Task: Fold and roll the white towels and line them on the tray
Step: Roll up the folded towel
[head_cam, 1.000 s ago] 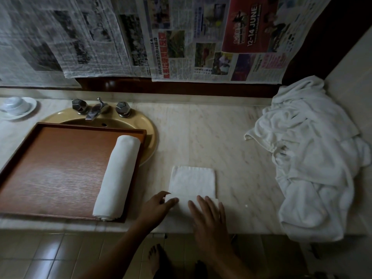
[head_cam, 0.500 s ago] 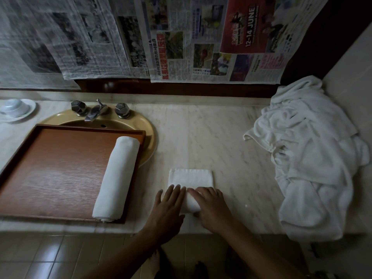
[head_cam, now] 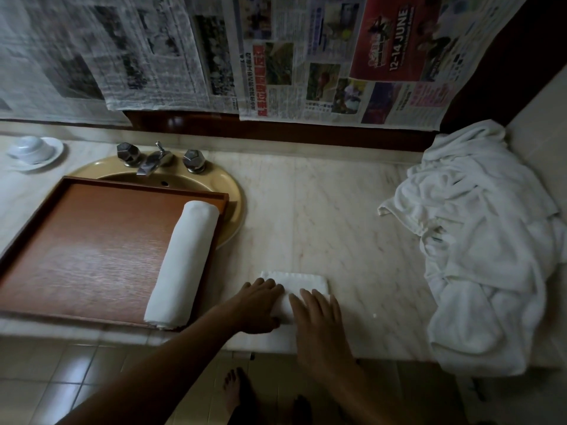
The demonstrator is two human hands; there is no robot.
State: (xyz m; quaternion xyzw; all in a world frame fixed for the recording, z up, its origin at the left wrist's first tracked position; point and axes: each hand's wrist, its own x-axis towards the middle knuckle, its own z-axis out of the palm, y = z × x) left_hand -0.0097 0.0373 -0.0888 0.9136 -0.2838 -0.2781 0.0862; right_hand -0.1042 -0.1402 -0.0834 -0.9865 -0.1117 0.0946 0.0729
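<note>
White towel near the front edge of the worktop shows less flat cloth than a second ago, so the roll is growing. The left hand and right hand press on it with flat, almost straight fingers. It looks nearly ready for the tray.

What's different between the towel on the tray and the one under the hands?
The towel on the tray is a finished long roll; the towel under the hands is partly rolled, with a flat end showing. The first lies untouched in the wooden tray; the second lies on the counter, with the left hand and right hand on it. Both are white.
</note>
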